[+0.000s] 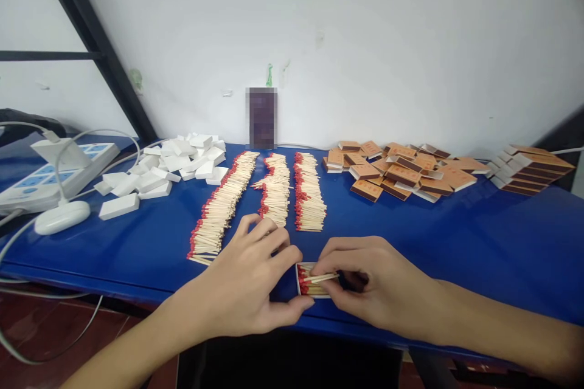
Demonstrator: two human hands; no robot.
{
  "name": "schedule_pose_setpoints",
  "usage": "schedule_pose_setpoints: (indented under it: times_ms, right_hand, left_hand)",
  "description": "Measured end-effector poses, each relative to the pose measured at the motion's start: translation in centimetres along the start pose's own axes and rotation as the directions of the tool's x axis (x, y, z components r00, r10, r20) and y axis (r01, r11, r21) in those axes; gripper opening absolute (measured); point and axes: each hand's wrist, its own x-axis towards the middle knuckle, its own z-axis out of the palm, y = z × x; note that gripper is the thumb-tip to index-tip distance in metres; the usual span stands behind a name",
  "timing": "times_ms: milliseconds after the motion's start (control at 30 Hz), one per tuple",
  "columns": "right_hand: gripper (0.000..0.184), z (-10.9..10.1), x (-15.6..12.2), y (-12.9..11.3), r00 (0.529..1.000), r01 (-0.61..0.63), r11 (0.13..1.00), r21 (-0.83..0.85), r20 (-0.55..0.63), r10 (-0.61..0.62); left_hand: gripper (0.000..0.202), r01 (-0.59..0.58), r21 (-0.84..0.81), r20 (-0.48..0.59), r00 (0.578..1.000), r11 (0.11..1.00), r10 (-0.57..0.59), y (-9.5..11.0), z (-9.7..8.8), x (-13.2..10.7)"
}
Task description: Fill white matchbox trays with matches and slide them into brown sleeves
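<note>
My left hand (249, 282) and my right hand (365, 285) meet at the front edge of a blue table (410, 237). Between them lies a small white matchbox tray (312, 281) with red-headed matches in it. My left hand curls round the tray's left end, thumb beneath. My right hand pinches a few matches (322, 278) lying in the tray. Just behind my hands run three rows of red-tipped matches (274, 191).
A heap of white inner trays (168, 167) lies at the back left. Orange matchbox sleeves (396, 170) are piled at the back right, with a stacked row (531, 168) farther right. A white power strip (50, 173) with cables sits at the far left. A white wall stands behind.
</note>
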Motion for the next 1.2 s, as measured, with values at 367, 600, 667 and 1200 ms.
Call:
schedule_pose_setpoints:
  times_ms: [367, 600, 667, 1200]
  right_hand:
    - [0.014, 0.2, -0.2, 0.8, 0.990, 0.115, 0.990, -0.083, -0.075, -0.121]
    - [0.013, 0.1, -0.2, 1.3, 0.975, 0.204, 0.975, -0.093, -0.067, -0.210]
    - [0.014, 0.1, -0.2, 1.5, 0.975, 0.214, 0.972, -0.101, -0.045, -0.219]
    - [0.029, -0.3, 0.1, 1.8, 0.968, 0.236, 0.920, -0.313, -0.005, -0.250]
  left_hand:
    - [0.030, -0.002, 0.007, 0.009, 1.000, 1.000, 0.002, 0.0, -0.1, -0.1]
    - [0.030, 0.000, 0.009, -0.003, 1.000, 1.000, 0.000, 0.1, -0.1, -0.1]
    - [0.030, 0.001, 0.014, -0.007, 1.000, 1.000, -0.001, 0.1, -0.2, -0.1]
    - [0.037, 0.030, 0.017, -0.017, 0.999, 0.999, -0.030, -0.1, -0.2, -0.3]
